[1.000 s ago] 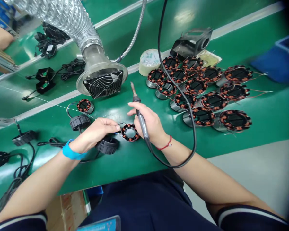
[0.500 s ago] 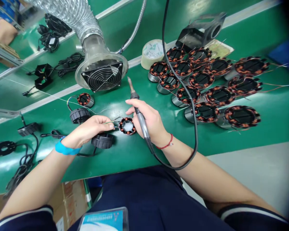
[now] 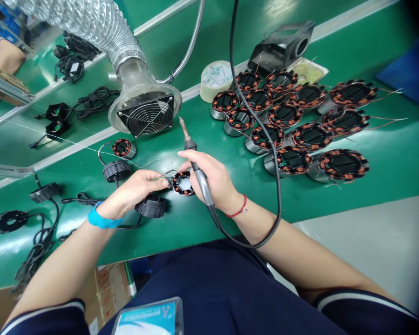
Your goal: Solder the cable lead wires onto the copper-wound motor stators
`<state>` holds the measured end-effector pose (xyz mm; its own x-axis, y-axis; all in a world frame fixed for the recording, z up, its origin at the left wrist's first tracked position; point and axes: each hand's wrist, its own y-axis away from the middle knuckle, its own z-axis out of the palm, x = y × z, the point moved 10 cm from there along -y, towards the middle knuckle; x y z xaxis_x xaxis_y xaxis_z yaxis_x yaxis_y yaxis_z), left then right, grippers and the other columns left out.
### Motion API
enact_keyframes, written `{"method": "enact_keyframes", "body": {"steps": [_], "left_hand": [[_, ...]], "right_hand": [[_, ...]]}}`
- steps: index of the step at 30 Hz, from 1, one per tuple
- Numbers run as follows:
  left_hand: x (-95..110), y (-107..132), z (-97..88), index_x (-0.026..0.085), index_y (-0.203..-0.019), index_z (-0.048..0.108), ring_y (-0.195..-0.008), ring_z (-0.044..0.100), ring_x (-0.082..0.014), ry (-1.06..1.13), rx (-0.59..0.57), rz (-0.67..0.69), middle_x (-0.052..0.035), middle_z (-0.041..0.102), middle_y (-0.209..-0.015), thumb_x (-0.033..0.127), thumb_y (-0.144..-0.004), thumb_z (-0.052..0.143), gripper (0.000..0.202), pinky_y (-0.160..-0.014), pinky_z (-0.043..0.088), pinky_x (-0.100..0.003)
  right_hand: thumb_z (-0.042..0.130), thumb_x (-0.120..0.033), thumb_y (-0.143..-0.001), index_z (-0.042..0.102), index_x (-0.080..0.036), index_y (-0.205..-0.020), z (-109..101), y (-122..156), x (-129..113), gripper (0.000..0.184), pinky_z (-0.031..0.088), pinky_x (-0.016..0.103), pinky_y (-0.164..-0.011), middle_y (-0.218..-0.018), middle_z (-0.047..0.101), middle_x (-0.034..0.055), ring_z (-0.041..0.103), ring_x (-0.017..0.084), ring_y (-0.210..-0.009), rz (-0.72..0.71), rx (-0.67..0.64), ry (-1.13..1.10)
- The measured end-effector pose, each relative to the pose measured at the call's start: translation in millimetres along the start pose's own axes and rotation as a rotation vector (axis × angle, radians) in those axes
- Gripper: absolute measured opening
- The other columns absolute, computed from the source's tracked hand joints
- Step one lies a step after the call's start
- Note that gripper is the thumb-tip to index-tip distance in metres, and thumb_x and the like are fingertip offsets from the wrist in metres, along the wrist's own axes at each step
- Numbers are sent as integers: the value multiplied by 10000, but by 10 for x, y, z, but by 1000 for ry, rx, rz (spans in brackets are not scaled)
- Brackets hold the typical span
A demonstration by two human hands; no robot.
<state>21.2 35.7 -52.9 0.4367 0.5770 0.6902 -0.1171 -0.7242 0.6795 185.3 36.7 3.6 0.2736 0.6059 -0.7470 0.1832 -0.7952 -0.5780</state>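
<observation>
My left hand (image 3: 139, 186) pinches thin wires (image 3: 166, 175) between thumb and fingertips, right beside a small copper-wound stator (image 3: 176, 187). Held in my right hand (image 3: 218, 179) is a soldering iron (image 3: 203, 186), its tip pointing up and away toward the fan. The fingers of that same hand reach the stator's right side; whether they grip it is hidden. Just below my left hand sits a black ribbed cap (image 3: 151, 208) with a cable. Behind it are another black cap (image 3: 116, 170) and a second stator (image 3: 123, 148), joined by coloured wires.
A fume extractor fan (image 3: 148, 115) on a silver duct stands ahead. Several larger stators (image 3: 312, 136) crowd the right, beside a tape roll (image 3: 216, 80) and a black soldering iron stand (image 3: 282, 46). The iron's cable (image 3: 276, 186) loops over my right forearm. Black cabled parts (image 3: 43, 191) lie left.
The camera view has shifted a little. My left fingertips are slightly closer to the small stator. The soldering iron stays in my right hand.
</observation>
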Motion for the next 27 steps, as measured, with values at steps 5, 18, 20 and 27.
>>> {"method": "enact_keyframes", "body": {"steps": [5,18,20,27], "left_hand": [[-35,-14,80,132,-702,655,-471,250,-61,94,-136,11,71,361,-502,424,-718,739,304,-470,162,-232],[-79,41,73,184,-740,591,-507,431,-124,-150,-76,232,26,491,-571,383,-867,478,262,-526,347,-243],[13,106,-185,193,-717,595,-619,484,-152,-231,117,304,3,539,-635,315,-861,501,211,-612,369,-258],[39,624,-1378,182,-1030,574,-827,535,-203,-379,903,355,-84,567,-1011,304,-855,559,214,-799,399,-313]], "right_hand": [[551,-222,-853,476,-126,-1311,310,71,-122,474,509,450,-879,-1152,663,141,598,274,-1041,-53,-231,152],[523,-135,-865,527,-212,-1250,441,85,-83,393,542,381,-784,-952,735,55,668,214,-862,-26,-161,160],[539,-153,-869,506,-223,-1278,412,89,-73,416,553,400,-827,-1026,735,68,672,222,-923,-21,-157,133],[528,-220,-909,523,-228,-1263,210,170,267,354,575,410,-884,-1017,734,72,706,218,-950,160,-100,85]]}}
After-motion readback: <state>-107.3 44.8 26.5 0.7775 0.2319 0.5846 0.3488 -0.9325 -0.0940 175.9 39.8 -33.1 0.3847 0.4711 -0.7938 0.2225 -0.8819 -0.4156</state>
